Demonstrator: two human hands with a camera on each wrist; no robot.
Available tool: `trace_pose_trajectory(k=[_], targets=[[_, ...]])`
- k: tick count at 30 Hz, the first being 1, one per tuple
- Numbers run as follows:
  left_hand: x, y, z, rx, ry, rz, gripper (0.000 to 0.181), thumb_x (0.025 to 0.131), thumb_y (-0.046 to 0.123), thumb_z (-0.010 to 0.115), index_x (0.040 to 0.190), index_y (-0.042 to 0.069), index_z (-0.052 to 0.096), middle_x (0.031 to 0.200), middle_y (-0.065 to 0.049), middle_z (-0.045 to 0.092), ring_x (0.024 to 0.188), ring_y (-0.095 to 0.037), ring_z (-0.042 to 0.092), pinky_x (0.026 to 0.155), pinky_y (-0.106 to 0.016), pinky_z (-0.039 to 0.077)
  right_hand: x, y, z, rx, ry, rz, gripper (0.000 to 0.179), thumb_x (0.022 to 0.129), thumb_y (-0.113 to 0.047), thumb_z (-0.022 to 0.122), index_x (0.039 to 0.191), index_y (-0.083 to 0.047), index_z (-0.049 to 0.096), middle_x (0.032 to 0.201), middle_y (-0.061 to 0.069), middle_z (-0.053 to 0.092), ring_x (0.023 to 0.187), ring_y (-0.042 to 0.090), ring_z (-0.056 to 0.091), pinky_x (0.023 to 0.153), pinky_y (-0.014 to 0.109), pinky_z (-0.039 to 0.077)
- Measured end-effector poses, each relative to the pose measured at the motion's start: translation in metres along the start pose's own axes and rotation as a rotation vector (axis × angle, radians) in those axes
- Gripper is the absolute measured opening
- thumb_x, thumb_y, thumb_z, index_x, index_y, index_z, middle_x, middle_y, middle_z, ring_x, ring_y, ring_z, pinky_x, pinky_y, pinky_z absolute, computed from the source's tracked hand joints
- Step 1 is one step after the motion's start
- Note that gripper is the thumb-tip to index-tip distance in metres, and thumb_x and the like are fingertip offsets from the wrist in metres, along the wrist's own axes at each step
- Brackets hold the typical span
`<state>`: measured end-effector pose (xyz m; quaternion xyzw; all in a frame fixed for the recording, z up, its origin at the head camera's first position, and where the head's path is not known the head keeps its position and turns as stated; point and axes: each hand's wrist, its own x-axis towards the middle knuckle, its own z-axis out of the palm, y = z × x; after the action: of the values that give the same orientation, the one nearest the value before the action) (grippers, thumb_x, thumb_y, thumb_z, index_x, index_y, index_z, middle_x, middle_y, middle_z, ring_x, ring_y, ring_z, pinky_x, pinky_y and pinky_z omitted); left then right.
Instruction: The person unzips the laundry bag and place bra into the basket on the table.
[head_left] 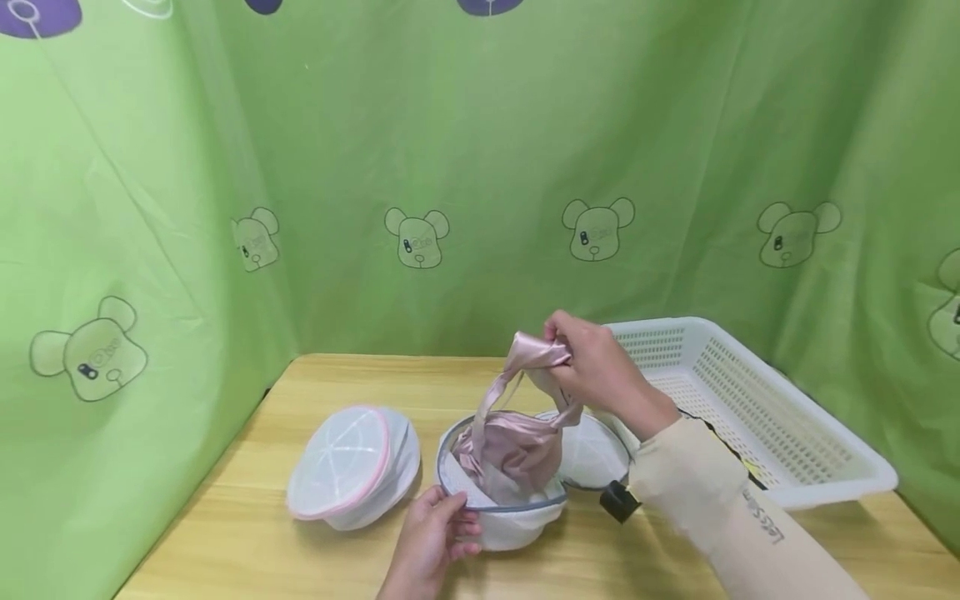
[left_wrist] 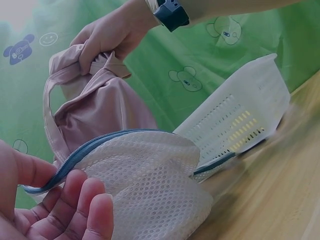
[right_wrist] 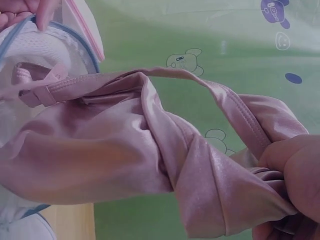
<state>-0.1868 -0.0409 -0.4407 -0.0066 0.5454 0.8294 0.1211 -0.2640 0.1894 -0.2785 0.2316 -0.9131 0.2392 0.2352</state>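
A pink satin bra [head_left: 525, 450] with thin straps hangs gathered from my right hand [head_left: 603, 367], which grips its upper end. Its lower part sits within the opening of a white mesh laundry bag [head_left: 517, 532], unzipped along a blue-grey zipper edge [left_wrist: 112, 135]. At the near left of that opening, my left hand [head_left: 435, 537] pinches the rim between thumb and fingers. In the right wrist view, the cloth [right_wrist: 100, 155] stretches from the bag to the right hand [right_wrist: 297, 175], with a strap looping above it. A round mesh flap [head_left: 592, 454] lies open behind the bag, to the right.
Another white mesh laundry bag [head_left: 345, 467] with a pink edge lies on the wooden table [head_left: 247, 500] at left. A white perforated basket [head_left: 847, 475] stands at right, with something black and yellow inside. Green curtain [head_left: 480, 167] surrounds the table.
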Motion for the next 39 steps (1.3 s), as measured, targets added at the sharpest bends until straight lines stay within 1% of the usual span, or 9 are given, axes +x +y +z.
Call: trace_pose_trajectory(k=[6, 12, 20, 25, 28, 35, 39], targets=[[0.0, 0.001, -0.002, 0.0, 0.001, 0.003, 0.009, 0.097, 0.012, 0.054, 0.101, 0.005, 0.05, 0.08, -0.004, 0.059, 0.066, -0.01, 0.06, 0.054, -0.022, 0.053, 0.003, -0.001, -0.006, -0.005, 0.009, 0.001, 0.025, 0.08, -0.002, 0.073, 0.097, -0.005, 0.055, 0.083, 0.009, 0.061, 0.07, 0.024, 0.058, 0.06, 0.036, 0.053], [0.002, 0.0, -0.003, 0.015, 0.004, -0.004, 0.011, 0.097, 0.013, 0.054, 0.102, 0.004, 0.051, 0.081, -0.004, 0.059, 0.066, -0.011, 0.06, 0.055, -0.023, 0.053, 0.005, -0.002, -0.017, -0.022, 0.018, 0.024, 0.024, 0.081, -0.001, 0.07, 0.098, -0.006, 0.054, 0.087, 0.013, 0.063, 0.073, 0.028, 0.059, 0.061, 0.038, 0.054], [0.003, 0.001, -0.003, 0.018, 0.0, -0.002, 0.01, 0.097, 0.013, 0.054, 0.1, 0.005, 0.05, 0.081, -0.004, 0.059, 0.066, -0.011, 0.06, 0.055, -0.023, 0.054, 0.007, -0.004, -0.03, -0.02, 0.037, 0.028, 0.021, 0.082, 0.0, 0.069, 0.096, -0.004, 0.054, 0.086, 0.013, 0.062, 0.07, 0.027, 0.057, 0.057, 0.036, 0.053], [0.003, 0.0, -0.004, 0.01, 0.003, -0.003, 0.01, 0.097, 0.012, 0.053, 0.1, 0.004, 0.05, 0.08, -0.005, 0.059, 0.066, -0.011, 0.06, 0.054, -0.022, 0.053, 0.009, -0.005, -0.038, -0.017, 0.037, 0.052, 0.02, 0.084, -0.001, 0.067, 0.098, -0.004, 0.054, 0.087, 0.015, 0.061, 0.07, 0.028, 0.058, 0.055, 0.035, 0.054], [0.003, 0.001, -0.003, 0.012, 0.001, -0.004, 0.01, 0.097, 0.012, 0.053, 0.101, 0.003, 0.05, 0.081, -0.005, 0.059, 0.066, -0.011, 0.06, 0.054, -0.022, 0.053, 0.011, -0.004, -0.042, -0.018, 0.052, 0.06, 0.02, 0.084, -0.002, 0.067, 0.098, -0.004, 0.053, 0.086, 0.016, 0.061, 0.07, 0.029, 0.058, 0.054, 0.035, 0.054], [0.002, 0.001, -0.003, 0.007, 0.009, -0.002, 0.011, 0.097, 0.011, 0.053, 0.102, 0.002, 0.049, 0.081, -0.005, 0.06, 0.066, -0.011, 0.061, 0.054, -0.022, 0.053, 0.012, -0.002, -0.051, -0.033, 0.072, 0.059, 0.02, 0.085, -0.002, 0.067, 0.099, -0.004, 0.053, 0.085, 0.017, 0.06, 0.068, 0.028, 0.057, 0.053, 0.035, 0.053], [0.002, 0.0, -0.003, 0.007, 0.009, -0.002, 0.011, 0.096, 0.011, 0.053, 0.102, 0.002, 0.049, 0.082, -0.005, 0.06, 0.066, -0.011, 0.061, 0.054, -0.022, 0.053, 0.014, 0.0, -0.056, -0.046, 0.099, 0.051, 0.019, 0.084, -0.002, 0.067, 0.097, -0.004, 0.053, 0.082, 0.016, 0.06, 0.067, 0.027, 0.055, 0.053, 0.036, 0.051]])
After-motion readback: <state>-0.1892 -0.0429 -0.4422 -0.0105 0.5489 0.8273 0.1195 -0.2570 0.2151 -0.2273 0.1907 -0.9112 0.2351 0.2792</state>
